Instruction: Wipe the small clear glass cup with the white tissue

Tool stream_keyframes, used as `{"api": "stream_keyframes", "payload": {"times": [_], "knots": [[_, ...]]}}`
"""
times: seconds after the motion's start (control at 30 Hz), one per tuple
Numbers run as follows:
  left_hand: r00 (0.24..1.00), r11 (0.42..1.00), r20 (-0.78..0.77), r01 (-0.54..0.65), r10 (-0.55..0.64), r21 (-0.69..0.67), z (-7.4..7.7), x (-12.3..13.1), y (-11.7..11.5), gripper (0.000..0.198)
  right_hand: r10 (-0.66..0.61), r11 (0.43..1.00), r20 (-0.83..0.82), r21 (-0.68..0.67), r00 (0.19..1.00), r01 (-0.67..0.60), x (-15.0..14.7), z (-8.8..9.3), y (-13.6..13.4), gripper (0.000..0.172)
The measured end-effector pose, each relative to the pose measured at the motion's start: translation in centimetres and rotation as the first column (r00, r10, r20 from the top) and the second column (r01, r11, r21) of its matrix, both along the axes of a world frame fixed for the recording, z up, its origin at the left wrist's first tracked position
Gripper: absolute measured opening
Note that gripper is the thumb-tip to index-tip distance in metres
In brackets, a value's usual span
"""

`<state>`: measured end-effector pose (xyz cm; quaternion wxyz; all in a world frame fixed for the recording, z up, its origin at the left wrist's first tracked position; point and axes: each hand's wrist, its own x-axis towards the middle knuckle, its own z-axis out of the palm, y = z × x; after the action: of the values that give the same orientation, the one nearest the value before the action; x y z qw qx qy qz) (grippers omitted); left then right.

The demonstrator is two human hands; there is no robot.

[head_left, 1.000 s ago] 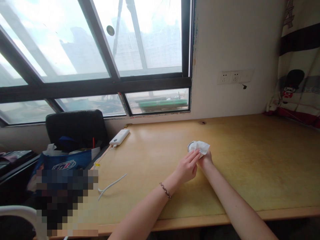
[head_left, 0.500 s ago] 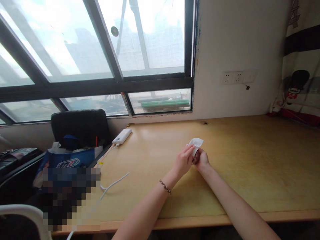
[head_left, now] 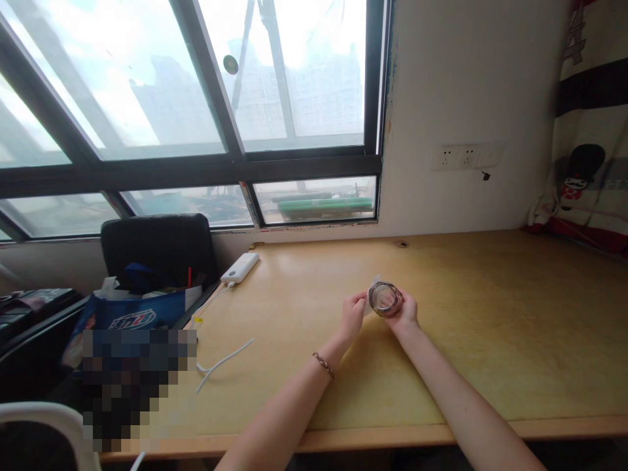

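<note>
Above the table, my right hand (head_left: 405, 315) is closed around a clear glass cup (head_left: 384, 299) with a brownish patterned wall. The cup's round mouth is tipped toward me, and fingers show through it. My left hand (head_left: 352, 316), with a braided bracelet on the wrist, pinches a white tissue (head_left: 376, 280) against the cup's left side. Part of the tissue is hidden behind the cup.
Both hands are over a wide wooden table (head_left: 490, 327). A white power bank (head_left: 240, 267) with a white cable (head_left: 226, 360) lies at its left edge. Beyond that edge are a black chair (head_left: 157, 242) and a blue bag (head_left: 132, 314). A window and wall sockets (head_left: 457, 157) are behind.
The cup has turned so its round mouth faces me. My left hand has moved slightly left and down, taking the tissue from over the cup to its left side.
</note>
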<state>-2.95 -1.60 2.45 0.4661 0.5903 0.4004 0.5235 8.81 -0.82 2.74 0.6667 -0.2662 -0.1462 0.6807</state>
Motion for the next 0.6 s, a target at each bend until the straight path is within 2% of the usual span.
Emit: {"api": "stream_keyframes", "payload": {"times": [0.2,0.33,0.47,0.6], "knots": [[0.989,0.991,-0.143,-0.025,0.044,0.135,-0.7,0.9,-1.0,0.031,-0.087,0.996,-0.081,-0.032,0.993,0.084,0.9,0.0,0.4,0.022],[0.982,0.982,-0.180,-0.026,0.060,0.187,-0.6,1.0,-1.4,0.030,-0.109,0.992,-0.055,-0.074,0.993,0.104,1.0,-0.1,0.7,0.020],[0.997,0.989,-0.071,-0.023,0.033,0.150,-0.4,0.6,-0.9,0.030,0.035,0.997,-0.024,-0.061,0.999,-0.037,0.8,0.0,0.8,0.023],[0.996,0.999,0.085,0.031,-0.033,0.022,-0.5,0.2,0.2,0.030,0.131,0.991,-0.023,-0.010,0.991,-0.132,0.6,0.1,0.5,0.029]]}}
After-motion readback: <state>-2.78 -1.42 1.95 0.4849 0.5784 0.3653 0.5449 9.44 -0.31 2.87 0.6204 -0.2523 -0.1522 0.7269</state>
